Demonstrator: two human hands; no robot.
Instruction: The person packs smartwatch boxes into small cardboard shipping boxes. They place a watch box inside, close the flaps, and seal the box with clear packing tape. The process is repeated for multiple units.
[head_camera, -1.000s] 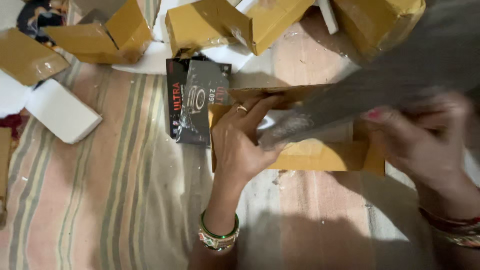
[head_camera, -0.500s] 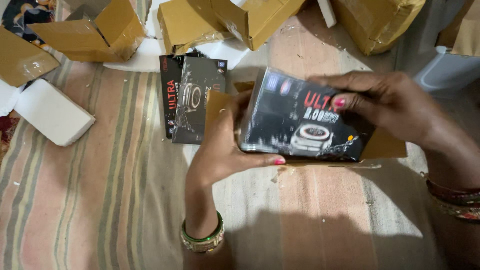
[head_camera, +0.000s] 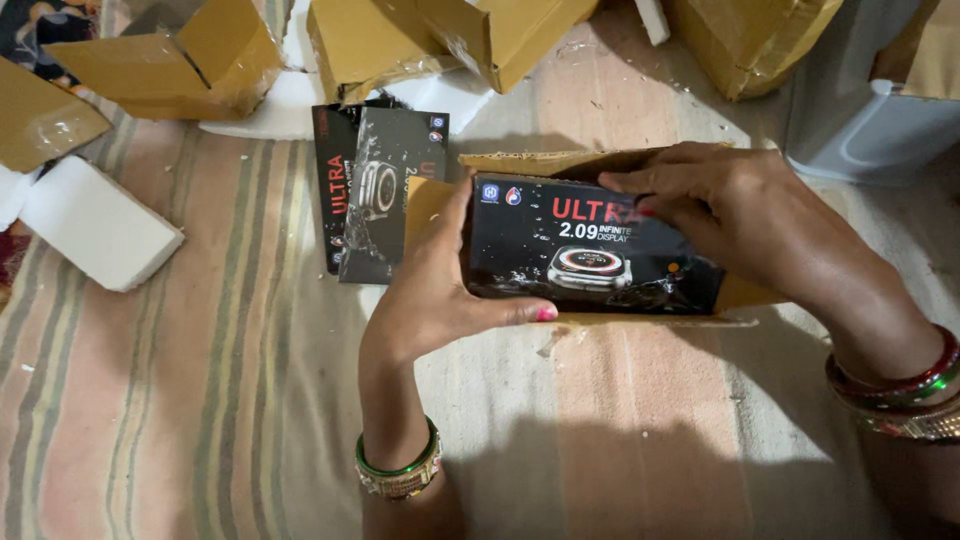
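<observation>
A black, glossy smartwatch box (head_camera: 590, 255) with a watch picture on its front is held in both my hands over an open brown cardboard carton (head_camera: 440, 195). My left hand (head_camera: 435, 285) grips the box's left end, thumb along its lower edge. My right hand (head_camera: 740, 215) lies over its top right corner, fingers spread on the front. Two more black watch boxes (head_camera: 375, 190) lie flat on the striped cloth just left of the carton.
Several opened brown cartons (head_camera: 170, 70) crowd the far edge, another (head_camera: 440, 35) at top centre and one (head_camera: 760, 35) at top right. A white foam block (head_camera: 95, 225) lies at left. A pale plastic container (head_camera: 880, 130) sits at right. Striped cloth (head_camera: 200, 380) covers the floor.
The watch box, blurred in motion a second ago, has come down and levelled over the carton. My right hand slid from its right end onto its top.
</observation>
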